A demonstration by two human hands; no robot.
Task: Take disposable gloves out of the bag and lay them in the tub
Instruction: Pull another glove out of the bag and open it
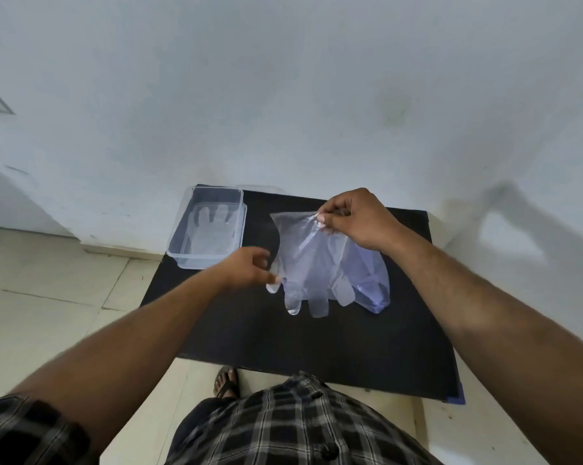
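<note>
A clear disposable glove (303, 263) hangs above the black table top, cuff up and fingers pointing down. My right hand (353, 219) pinches its cuff at the top. My left hand (249, 268) pinches its lower left edge near the thumb. Behind the glove, a clear plastic bag (374, 276) lies on the table with more gloves showing through it. The clear rectangular tub (182, 260) stands at the table's far left corner, and at least one glove (209, 229) lies flat inside it, fingers pointing away from me.
The black table top (283, 344) stands against a pale wall. Tiled floor lies to the left, and a sandalled foot (226, 382) shows below the table's near edge. My checked shirt fills the bottom of the view.
</note>
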